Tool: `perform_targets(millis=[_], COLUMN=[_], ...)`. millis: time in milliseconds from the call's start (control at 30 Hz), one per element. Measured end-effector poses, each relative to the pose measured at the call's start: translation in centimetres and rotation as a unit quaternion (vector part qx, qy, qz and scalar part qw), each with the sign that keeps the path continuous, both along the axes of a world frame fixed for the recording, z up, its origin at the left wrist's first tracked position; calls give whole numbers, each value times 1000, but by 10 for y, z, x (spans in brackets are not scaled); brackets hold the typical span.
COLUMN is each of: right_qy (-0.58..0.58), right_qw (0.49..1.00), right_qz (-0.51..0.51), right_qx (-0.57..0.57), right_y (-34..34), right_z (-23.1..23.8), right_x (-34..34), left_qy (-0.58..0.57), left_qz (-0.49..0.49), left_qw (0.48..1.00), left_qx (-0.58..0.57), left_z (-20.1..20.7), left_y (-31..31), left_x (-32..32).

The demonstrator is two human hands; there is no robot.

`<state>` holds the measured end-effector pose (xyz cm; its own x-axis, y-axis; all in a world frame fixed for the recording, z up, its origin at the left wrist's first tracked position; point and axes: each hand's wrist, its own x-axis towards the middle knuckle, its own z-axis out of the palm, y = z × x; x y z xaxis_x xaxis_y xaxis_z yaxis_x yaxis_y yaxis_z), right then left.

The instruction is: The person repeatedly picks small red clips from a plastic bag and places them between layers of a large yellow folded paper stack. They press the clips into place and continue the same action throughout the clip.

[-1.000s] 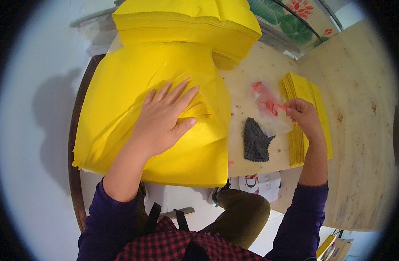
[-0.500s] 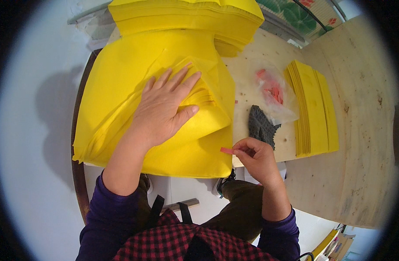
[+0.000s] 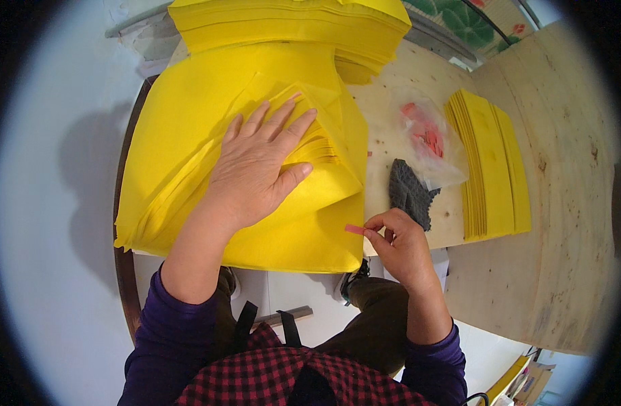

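The head view shows two bare hands at work over yellow fabric sheets point(image 3: 182, 128), which lie in a broad pile from the left to the middle of the frame. The left hand point(image 3: 259, 162), near the centre, lies flat upon this pile, palm down; its fingers are spread and relaxed, pressing on the fabric without any grasp. Just beside its fingertips, a small red tab point(image 3: 296, 95) is visible on the yellow material. To the right of this hand, several layered edges point(image 3: 318, 147) are exposed where the upper fabric is folded and wrinkled.

The right hand point(image 3: 402, 243), right of centre and lower, pinches a short red strip point(image 3: 354, 229) between thumb and index finger. The strip points to the left, and its free end appears over the lower right corner of the pile; whether it touches the fabric, I cannot tell.

Above the right hand, a dark grey cloth piece point(image 3: 410, 193) with a jagged edge lies on the wooden table point(image 3: 385, 101). Next to it, higher, rests a clear plastic bag point(image 3: 452, 166) with more red strips point(image 3: 429, 140) inside. At the right stands a narrower yellow stack point(image 3: 490, 162), and at the top of the frame a thick yellow stack point(image 3: 290, 30).
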<state>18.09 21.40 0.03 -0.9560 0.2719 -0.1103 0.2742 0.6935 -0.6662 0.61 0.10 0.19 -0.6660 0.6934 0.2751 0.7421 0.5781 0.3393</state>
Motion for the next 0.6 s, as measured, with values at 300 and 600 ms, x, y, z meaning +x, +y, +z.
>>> perform_targets(millis=[300,600], right_qy=[14,60], right_qw=[1000,998], right_qz=[9,-21], right_qx=[-4,-11], right_y=[2,3], right_z=[1,15], right_x=[0,-4], left_qy=[17,2], left_qz=[-1,-6], left_qw=[1000,1000], left_qx=[0,1], left_z=[-1,0], left_y=[0,-1], left_x=[0,-1])
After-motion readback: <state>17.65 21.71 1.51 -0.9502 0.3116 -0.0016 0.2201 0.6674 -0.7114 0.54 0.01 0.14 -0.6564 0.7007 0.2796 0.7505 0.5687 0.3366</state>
